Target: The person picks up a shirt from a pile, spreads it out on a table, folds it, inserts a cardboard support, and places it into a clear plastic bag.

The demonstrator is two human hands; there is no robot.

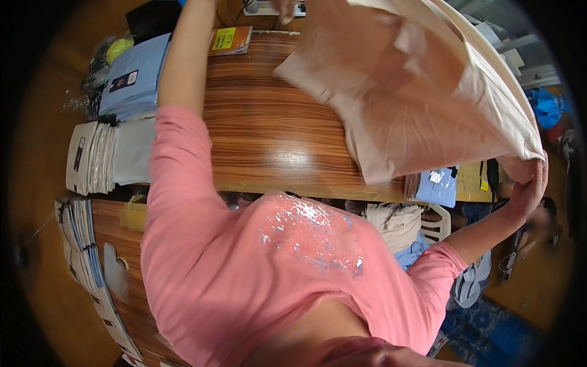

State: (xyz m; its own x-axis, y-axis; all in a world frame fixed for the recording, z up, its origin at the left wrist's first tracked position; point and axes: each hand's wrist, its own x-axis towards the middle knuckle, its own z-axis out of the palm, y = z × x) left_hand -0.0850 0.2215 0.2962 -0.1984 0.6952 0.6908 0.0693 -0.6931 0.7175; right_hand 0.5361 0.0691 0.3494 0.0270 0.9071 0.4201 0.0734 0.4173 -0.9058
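Right grip [534, 182]: fingers closed on one corner of one beige cloth [416, 116]. Left grip: past the top edge, can't tell. Cloth spreads up and left from the right grip, airborne over one table [269, 122]; thin, creased, blurred. Table: glossy, striped wood grain. Also one flat orange booklet [243, 40], two light-blue folded bundles [142, 73], one left, one right; one slatted white chair [437, 227].

One large beige cloth [416, 110] was lifted; there were also one white chair [444, 223], one orange book [243, 40], two pink sleeves [178, 147] and two yellow labels [223, 40].
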